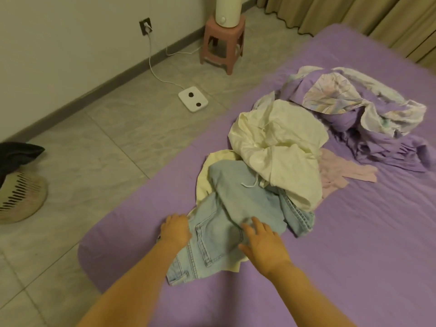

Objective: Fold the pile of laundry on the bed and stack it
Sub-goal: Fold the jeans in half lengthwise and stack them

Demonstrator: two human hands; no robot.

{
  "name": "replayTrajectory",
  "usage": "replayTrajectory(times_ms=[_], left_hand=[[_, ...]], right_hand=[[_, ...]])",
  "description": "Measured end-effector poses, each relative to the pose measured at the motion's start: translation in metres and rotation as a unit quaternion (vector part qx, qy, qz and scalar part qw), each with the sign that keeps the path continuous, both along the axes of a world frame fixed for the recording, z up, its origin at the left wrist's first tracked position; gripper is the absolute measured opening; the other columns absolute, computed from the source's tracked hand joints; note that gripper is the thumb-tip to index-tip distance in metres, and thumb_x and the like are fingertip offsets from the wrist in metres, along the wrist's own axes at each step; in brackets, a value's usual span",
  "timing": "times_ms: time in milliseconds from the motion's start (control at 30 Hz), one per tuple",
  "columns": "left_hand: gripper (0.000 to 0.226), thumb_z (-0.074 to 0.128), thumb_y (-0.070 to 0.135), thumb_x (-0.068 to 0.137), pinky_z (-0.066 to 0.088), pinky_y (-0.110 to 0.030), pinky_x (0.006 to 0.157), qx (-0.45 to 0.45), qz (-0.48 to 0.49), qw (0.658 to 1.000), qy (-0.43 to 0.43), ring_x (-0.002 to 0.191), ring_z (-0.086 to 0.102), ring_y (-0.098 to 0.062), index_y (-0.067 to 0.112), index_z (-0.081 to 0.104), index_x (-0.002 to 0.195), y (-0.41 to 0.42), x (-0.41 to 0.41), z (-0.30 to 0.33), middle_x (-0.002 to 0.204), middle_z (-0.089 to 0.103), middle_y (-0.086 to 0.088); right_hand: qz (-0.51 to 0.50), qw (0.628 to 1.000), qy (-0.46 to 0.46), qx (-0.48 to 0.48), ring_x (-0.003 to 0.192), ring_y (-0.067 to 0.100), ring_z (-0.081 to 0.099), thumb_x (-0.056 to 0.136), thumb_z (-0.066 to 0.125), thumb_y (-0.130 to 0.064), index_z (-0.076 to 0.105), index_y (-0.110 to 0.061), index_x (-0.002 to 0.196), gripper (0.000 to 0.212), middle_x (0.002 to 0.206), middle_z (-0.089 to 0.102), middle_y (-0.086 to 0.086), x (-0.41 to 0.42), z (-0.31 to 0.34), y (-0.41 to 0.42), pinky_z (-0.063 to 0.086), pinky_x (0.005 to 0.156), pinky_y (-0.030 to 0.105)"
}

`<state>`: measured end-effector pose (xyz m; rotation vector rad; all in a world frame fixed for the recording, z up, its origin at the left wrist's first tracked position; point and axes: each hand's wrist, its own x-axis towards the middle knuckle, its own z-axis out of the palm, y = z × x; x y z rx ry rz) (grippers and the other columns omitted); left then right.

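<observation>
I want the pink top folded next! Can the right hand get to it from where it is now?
Probably yes, with a stretch. The right hand rests on the jeans, and the pink top lies farther up the bed, half under the cream garment; its outer part lies uncovered.

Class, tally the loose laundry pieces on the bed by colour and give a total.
Light blue denim jeans: 1
Cream-white crumpled garment: 1
Pale yellow cloth: 1
Pale pink garment: 1
Purple floral bedding: 1
Total: 5, though hidden pieces may lie underneath.
</observation>
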<state>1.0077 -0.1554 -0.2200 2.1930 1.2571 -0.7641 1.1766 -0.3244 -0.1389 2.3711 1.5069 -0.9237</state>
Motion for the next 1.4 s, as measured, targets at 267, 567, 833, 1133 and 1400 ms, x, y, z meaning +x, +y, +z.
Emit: replayTrajectory(times_ms=[267, 567, 833, 1133, 1400], left_hand=[[0.037, 0.066, 0.041, 0.083, 0.049, -0.031, 0.074, -0.071, 0.096, 0.981, -0.156, 0.094, 0.06, -0.02, 0.018, 0.057, 0.111, -0.038, 0.02, 0.101, 0.106, 0.063, -0.001], [0.054, 0.066, 0.035, 0.088, 0.054, -0.037, 0.082, -0.321, 0.299, 0.791, -0.426, 0.102, 0.064, -0.025, 0.006, 0.05, 0.131, -0.12, 0.093, 0.271, 0.118, 0.064, -0.012], [0.03, 0.047, 0.034, 0.098, 0.057, -0.03, 0.076, -0.36, 0.191, 0.7, -0.587, 0.091, 0.069, -0.02, 0.016, 0.07, 0.105, -0.251, 0.095, 0.36, 0.101, 0.072, -0.01], [0.032, 0.06, 0.025, 0.093, 0.048, -0.01, 0.081, -0.315, -0.076, 0.713, -0.622, 0.111, 0.057, 0.009, 0.049, 0.055, 0.114, -0.387, 0.094, 0.456, 0.114, 0.062, 0.032], [0.054, 0.05, 0.046, 0.094, 0.044, -0.038, 0.104, -0.48, -0.131, 0.543, -0.677, 0.132, 0.046, -0.028, 0.016, 0.049, 0.139, -0.46, 0.092, 0.527, 0.141, 0.051, -0.011]], right_hand=[[-0.038, 0.991, 0.073, 0.107, 0.145, 0.02, 0.013, 0.098, 0.037, -0.051, 0.005, -0.029, 0.152, 0.067, 0.16, 0.0, 0.002, -0.021, 0.042, -0.03, 0.021, 0.116, 0.033], [-0.253, 0.812, 0.308, 0.425, 0.134, -0.008, 0.03, 0.092, 0.045, -0.051, 0.024, -0.037, 0.148, 0.061, 0.149, 0.032, -0.021, -0.028, 0.155, -0.097, 0.03, 0.113, 0.025], [-0.293, 0.709, 0.314, 0.559, 0.119, -0.019, 0.04, 0.087, 0.052, -0.052, 0.029, -0.049, 0.139, 0.057, 0.137, 0.037, -0.032, 0.002, 0.248, -0.186, 0.04, 0.086, 0.002], [-0.315, 0.559, 0.365, 0.675, 0.108, 0.011, 0.064, 0.097, 0.051, -0.033, 0.05, -0.031, 0.132, 0.035, 0.124, 0.063, -0.004, 0.023, 0.354, -0.307, 0.055, 0.081, 0.03], [-0.289, 0.516, 0.39, 0.706, 0.124, 0.028, 0.053, 0.089, 0.05, -0.057, 0.04, -0.02, 0.142, 0.066, 0.138, 0.052, 0.011, 0.005, 0.428, -0.395, 0.04, 0.105, 0.052]])
